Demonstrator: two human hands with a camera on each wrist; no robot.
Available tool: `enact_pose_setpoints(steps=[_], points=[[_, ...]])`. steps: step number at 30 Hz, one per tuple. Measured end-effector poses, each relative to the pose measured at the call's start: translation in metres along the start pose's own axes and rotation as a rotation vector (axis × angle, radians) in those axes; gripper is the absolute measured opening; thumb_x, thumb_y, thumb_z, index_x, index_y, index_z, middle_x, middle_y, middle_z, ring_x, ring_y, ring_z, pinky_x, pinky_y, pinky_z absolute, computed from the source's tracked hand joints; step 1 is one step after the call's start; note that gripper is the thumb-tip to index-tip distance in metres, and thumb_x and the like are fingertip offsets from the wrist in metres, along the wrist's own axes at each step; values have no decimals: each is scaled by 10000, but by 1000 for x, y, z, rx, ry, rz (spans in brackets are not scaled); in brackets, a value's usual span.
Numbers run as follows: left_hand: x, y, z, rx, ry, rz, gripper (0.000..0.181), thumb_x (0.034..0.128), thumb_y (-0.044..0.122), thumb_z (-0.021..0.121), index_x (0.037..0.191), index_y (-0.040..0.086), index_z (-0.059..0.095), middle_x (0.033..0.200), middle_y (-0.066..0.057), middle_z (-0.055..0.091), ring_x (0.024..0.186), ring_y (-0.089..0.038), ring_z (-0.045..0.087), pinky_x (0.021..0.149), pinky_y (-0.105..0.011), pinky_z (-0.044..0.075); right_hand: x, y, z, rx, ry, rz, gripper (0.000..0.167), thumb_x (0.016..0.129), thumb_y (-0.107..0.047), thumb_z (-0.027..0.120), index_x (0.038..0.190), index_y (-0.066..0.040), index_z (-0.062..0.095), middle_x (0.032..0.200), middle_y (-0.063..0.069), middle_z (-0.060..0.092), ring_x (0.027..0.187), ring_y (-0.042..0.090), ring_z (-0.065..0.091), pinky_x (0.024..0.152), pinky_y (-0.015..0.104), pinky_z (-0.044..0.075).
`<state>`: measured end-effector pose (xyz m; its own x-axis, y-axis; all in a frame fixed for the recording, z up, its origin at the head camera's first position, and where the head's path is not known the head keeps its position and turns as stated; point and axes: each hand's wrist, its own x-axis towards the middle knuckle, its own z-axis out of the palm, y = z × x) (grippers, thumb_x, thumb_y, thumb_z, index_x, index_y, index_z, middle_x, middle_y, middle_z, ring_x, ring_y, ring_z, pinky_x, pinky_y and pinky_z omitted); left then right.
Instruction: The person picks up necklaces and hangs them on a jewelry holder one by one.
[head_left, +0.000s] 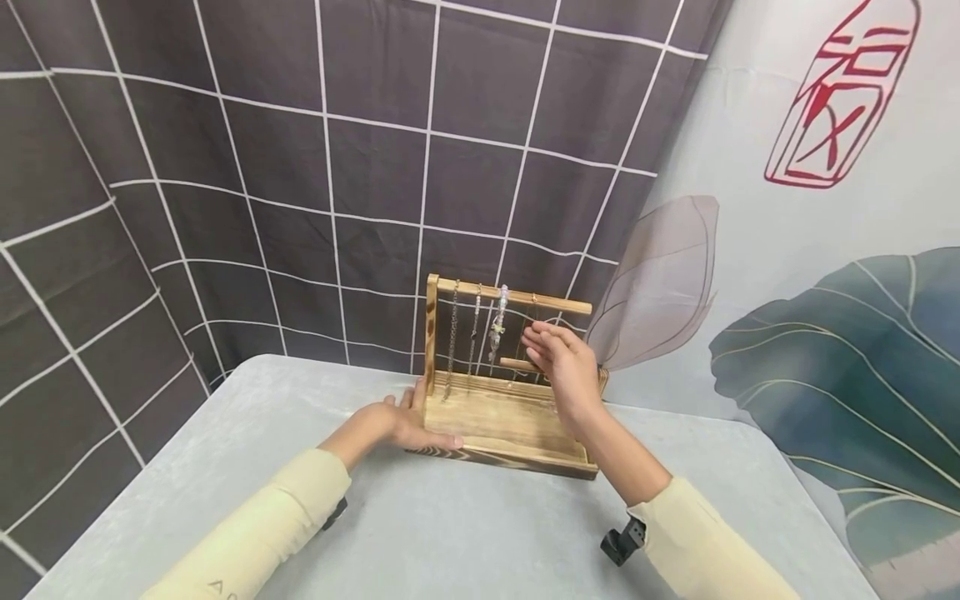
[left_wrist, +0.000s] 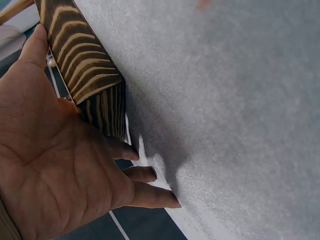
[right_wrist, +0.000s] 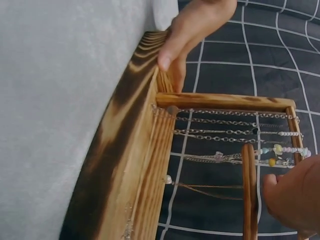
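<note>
A wooden jewelry stand (head_left: 512, 297) with a shallow tray base (head_left: 502, 417) stands on the cloth-covered table. From its upper bar hang several necklaces, among them a silver chain (head_left: 452, 342) and a beaded piece (head_left: 499, 312). My left hand (head_left: 401, 423) lies against the stand's left end, its thumb along the front rim and its fingers extended past the corner. Beside a thin gold necklace (right_wrist: 210, 186), below the upper bar, I raise my right hand (head_left: 566, 367) with fingers loosely bent. Whether the fingertips touch the chain cannot be told.
A shorter wooden bar (head_left: 517, 364) sits low in the stand, near the right hand. Behind the table (head_left: 465, 533) hangs a dark gridded curtain (head_left: 375, 167); a white cloth printed with leaves (head_left: 840, 358) is on the right.
</note>
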<state>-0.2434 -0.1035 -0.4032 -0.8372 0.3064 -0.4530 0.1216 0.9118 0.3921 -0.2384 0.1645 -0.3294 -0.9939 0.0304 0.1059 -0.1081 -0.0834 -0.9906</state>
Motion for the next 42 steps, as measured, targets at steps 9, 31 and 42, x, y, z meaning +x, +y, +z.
enact_pose_setpoints(steps=[9, 31, 42], points=[[1, 0, 0, 2, -4, 13, 1447, 960, 917, 561, 1761, -40, -170, 1852, -382, -19, 1712, -652, 18, 1397, -780, 105, -11, 14, -9, -142, -147, 76, 330, 1166, -56, 503, 1362, 138, 683, 1239, 176, 847, 1091, 164, 842, 1032, 330, 686], [2, -2, 0, 16, -19, 22, 1459, 951, 942, 545, 1762, -34, -176, 1850, -384, -19, 1714, -647, 3, 1397, -782, 93, 15, 104, -47, -1331, -422, 24, 342, 1034, -249, 616, 711, -140, 646, 860, 113, 631, 700, 253, 603, 598, 382, 506], [-1, 1, -3, 32, -24, 21, 1445, 966, 928, 535, 1755, -42, -190, 1846, -391, -8, 1712, -650, 18, 1389, -793, 110, 20, 125, -43, -1391, -406, -97, 190, 972, -71, 641, 804, -40, 725, 786, 128, 698, 670, 232, 603, 579, 399, 559]])
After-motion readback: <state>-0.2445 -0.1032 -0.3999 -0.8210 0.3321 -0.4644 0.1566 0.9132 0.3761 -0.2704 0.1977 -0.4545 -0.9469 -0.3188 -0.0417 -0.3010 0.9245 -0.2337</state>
